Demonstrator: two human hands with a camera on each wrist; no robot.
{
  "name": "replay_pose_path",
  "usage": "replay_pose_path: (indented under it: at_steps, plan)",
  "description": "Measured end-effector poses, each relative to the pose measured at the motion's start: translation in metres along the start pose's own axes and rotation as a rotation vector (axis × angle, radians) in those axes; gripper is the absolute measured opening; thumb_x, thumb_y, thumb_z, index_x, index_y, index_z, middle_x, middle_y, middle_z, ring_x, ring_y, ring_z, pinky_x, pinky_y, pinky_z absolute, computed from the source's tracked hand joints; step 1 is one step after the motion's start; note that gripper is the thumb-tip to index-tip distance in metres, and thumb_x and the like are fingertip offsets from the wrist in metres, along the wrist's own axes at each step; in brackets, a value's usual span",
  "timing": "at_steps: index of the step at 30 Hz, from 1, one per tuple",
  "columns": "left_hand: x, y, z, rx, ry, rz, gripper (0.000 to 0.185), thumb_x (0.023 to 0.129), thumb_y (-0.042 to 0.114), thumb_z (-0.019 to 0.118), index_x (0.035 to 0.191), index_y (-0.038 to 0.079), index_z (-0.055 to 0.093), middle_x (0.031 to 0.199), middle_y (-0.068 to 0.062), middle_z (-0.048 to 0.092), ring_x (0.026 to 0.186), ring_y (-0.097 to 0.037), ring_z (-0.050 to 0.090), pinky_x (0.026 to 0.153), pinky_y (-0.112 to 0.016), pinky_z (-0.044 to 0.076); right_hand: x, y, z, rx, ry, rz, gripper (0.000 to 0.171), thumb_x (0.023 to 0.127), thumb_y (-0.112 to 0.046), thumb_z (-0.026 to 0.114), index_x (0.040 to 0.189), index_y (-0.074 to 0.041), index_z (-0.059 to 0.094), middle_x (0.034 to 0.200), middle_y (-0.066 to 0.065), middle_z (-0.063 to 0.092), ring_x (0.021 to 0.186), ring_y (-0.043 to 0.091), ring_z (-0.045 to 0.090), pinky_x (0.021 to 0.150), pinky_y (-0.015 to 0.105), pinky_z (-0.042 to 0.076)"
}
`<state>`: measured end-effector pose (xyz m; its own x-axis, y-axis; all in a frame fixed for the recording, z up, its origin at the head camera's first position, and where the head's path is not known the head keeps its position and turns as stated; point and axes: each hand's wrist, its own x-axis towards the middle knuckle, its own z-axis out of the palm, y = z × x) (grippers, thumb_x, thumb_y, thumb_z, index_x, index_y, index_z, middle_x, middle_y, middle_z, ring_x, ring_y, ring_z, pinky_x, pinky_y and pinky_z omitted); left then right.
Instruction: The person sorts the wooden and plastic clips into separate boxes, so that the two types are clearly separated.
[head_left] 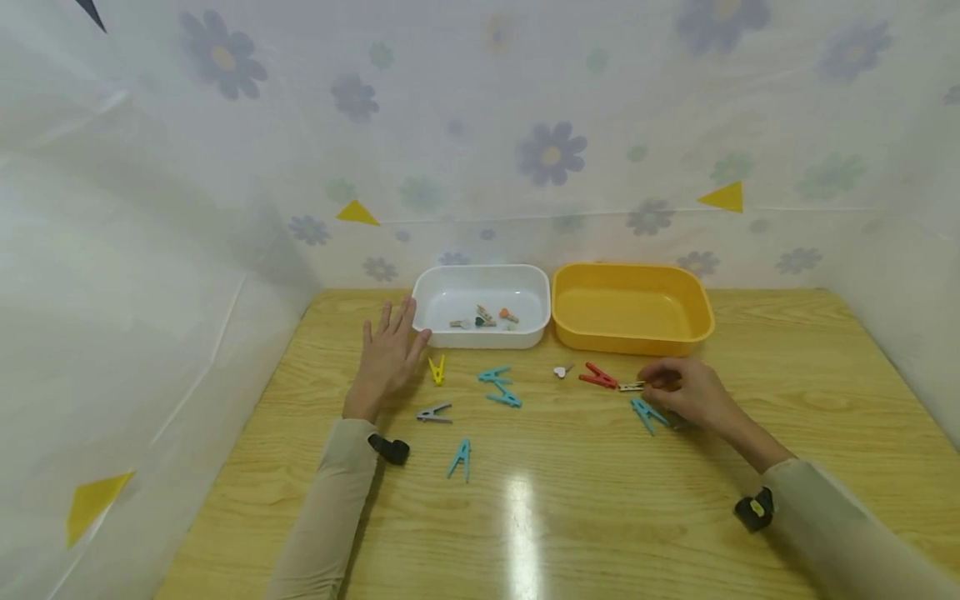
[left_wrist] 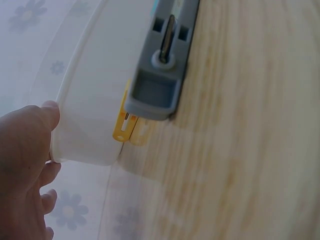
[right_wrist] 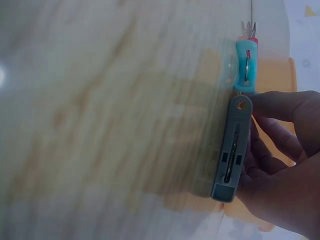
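Note:
My left hand (head_left: pixel 386 357) rests at the left end of the white tub (head_left: pixel 487 340), fingers extended, thumb by its near corner. In the left wrist view, the thumb lies against the tub's rim. A yellow clothespin (head_left: pixel 438 371) and a grey clothespin (head_left: pixel 434 413) lie near that hand. My right hand (head_left: pixel 693 396) has thumb and forefinger at the end of a small wooden clothespin (head_left: pixel 632 387), pinching it. Close by are a red clothespin (head_left: pixel 598 376) and a blue clothespin (head_left: pixel 647 414). A dark grey clothespin (right_wrist: pixel 232 150) shows beside the hand in the right wrist view.
Several small wooden clips (head_left: pixel 485 316) lie inside the white tub. Beside it stands a yellow tub (head_left: pixel 633 340). More blue clothespins (head_left: pixel 461 458) and a small clip with a white heart (head_left: pixel 561 372) are on the wooden table (head_left: pixel 600 517). A flowered sheet hangs behind.

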<state>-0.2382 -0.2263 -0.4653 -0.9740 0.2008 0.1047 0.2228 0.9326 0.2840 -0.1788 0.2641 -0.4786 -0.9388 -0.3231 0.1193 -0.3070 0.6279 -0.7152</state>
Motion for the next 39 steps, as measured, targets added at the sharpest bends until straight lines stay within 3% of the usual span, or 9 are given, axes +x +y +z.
replay_pose_path:
  at_steps: [22,39]
  plan:
    - [-0.0013,-0.0005,0.0006,0.016,-0.004,0.002,0.073,0.110,0.056,0.021,0.166,0.012,0.007,0.172,-0.005,0.009,0.157,-0.032,-0.003,0.120,-0.068,0.000,0.0040,0.0004,0.0051,-0.051,-0.017,-0.005,0.010,0.091,-0.003,0.078,0.100,-0.005,0.075,0.090,0.003,0.073,0.079,0.018,0.069,0.068,0.028,0.057]
    - [-0.0005,-0.0014,0.0024,0.020,-0.003,-0.004,0.072,0.110,0.056,0.019,0.166,0.013,0.007,0.172,-0.004,0.009,0.158,-0.031,-0.004,0.120,-0.067,0.001,-0.0008,-0.0091,-0.0016,-0.038,0.006,-0.004,0.013,0.094,-0.010,0.076,0.106,-0.005,0.075,0.094,0.003,0.074,0.084,0.017,0.069,0.071,0.028,0.058]
